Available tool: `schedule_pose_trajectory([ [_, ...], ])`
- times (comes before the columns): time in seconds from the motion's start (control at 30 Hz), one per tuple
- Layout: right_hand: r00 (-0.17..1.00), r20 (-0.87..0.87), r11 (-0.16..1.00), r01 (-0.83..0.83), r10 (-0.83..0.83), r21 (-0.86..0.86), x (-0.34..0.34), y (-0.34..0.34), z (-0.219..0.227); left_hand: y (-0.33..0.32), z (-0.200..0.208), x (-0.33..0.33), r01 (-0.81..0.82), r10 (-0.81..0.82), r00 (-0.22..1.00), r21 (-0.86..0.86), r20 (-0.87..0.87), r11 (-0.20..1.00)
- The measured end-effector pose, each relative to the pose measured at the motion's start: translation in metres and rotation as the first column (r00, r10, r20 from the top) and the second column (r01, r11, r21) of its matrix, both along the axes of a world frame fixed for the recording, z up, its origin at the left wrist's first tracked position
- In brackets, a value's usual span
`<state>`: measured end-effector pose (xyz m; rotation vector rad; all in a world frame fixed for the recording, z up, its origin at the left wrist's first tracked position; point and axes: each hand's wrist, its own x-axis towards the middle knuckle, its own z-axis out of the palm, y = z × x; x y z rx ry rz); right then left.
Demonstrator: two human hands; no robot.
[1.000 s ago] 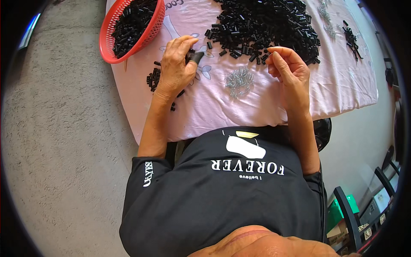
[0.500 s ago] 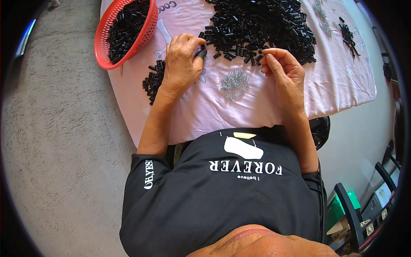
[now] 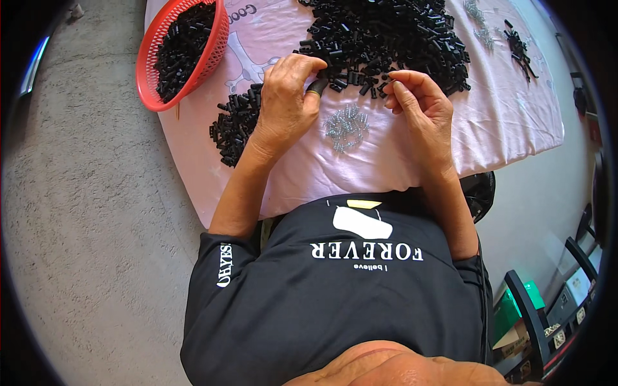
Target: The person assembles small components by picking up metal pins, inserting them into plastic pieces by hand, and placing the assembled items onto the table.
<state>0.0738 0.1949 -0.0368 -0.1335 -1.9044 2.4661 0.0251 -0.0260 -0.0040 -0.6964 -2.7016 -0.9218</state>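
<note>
At the near left edge of a large heap of small black cylindrical plastic pieces (image 3: 393,38), my left hand (image 3: 288,96) is closed, index finger curved toward the thumb. A black cover with a yellowish band sits on that thumb. Whatever lies between these fingertips blends into the black heap. My right hand (image 3: 425,106) pinches thumb and index finger together by the heap's near right edge; something tiny and dark shows at the tips, too small to name. Between my hands lies a small pile of thin silvery springs (image 3: 346,128). Beside my left wrist is a smaller pile of black pieces (image 3: 233,128).
A red plastic basket (image 3: 145,83) of black pieces stands at the table's far left. More silvery springs (image 3: 479,26) and a small bunch of thin black parts (image 3: 518,51) lie far right. A pinkish cloth (image 3: 508,122) covers the table. A dark chair (image 3: 528,315) stands lower right.
My left hand has moved right, from beside the smaller black pile toward the large heap, uncovering more of that pile. My right hand keeps its pinch in nearly the same place.
</note>
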Motion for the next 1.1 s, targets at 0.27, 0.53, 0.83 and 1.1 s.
schedule_pose_trajectory([
  [0.27, 0.995, -0.036, 0.996, 0.090, -0.090, -0.026, 0.000, -0.001, 0.001, 0.009, -0.007, -0.018, -0.029, 0.027, 0.989, -0.013, -0.147, 0.999],
  [0.53, 0.992, -0.106, 0.963, -0.044, 0.074, 0.266, 0.003, -0.009, -0.004, 0.018, -0.011, -0.029, -0.043, 0.032, 0.993, -0.095, -0.118, 0.995],
  [0.83, 0.975, -0.221, 0.948, 0.095, -0.026, 0.305, -0.001, -0.010, -0.006, 0.024, -0.001, -0.021, 0.001, 0.003, 0.997, 0.056, -0.072, 0.998],
  [1.1, 0.993, -0.119, 0.991, 0.027, -0.011, 0.132, 0.003, -0.007, 0.001, 0.041, 0.012, 0.004, 0.034, -0.105, 0.964, 0.275, 0.246, 0.961],
])
